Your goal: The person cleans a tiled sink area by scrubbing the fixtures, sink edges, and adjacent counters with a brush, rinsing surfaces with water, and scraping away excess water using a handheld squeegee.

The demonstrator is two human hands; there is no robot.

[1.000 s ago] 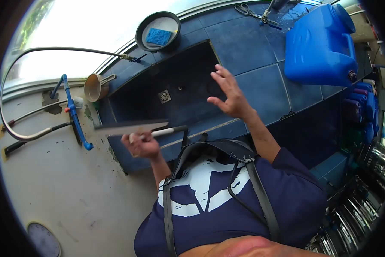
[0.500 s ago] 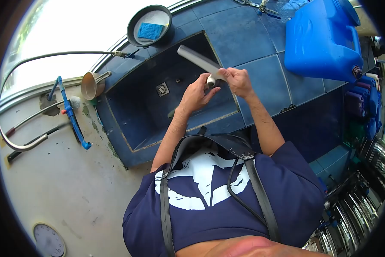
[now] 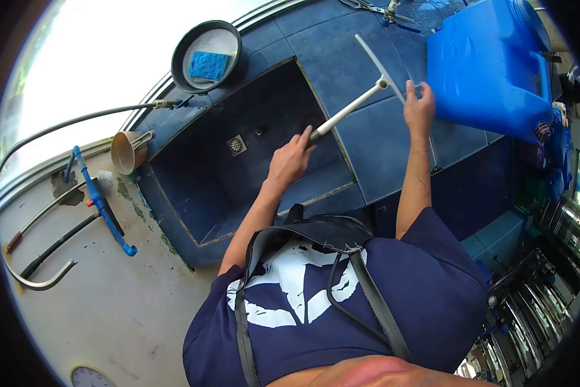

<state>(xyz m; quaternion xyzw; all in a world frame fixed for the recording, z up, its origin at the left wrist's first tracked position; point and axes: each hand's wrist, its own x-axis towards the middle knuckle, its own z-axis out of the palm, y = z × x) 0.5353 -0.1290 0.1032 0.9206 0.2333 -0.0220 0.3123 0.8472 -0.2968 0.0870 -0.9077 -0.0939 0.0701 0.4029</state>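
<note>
A squeegee [image 3: 348,113] with a pale handle and a long thin blade is held above the sink's right edge and the tiled counter. My left hand [image 3: 291,160] is wrapped round the dark lower end of its handle, over the sink [image 3: 203,187]. At the near end of the blade, my right hand [image 3: 419,111] pinches with thumb and fingers; the exact contact is partly hidden. The blade's other end points away toward the back of the counter.
A black basin [image 3: 237,61] with suds and a blue sponge [image 3: 208,65] stands behind the sink. A large blue jerrycan [image 3: 480,77] is close to my right hand. On the left are a dipper [image 3: 127,153], a hose [image 3: 77,115] and blue pipes [image 3: 99,200].
The squeegee has turned and moved right, its blade now extended over the counter. My right hand has shifted right to the blade's end; my left hand now grips the handle lower.
</note>
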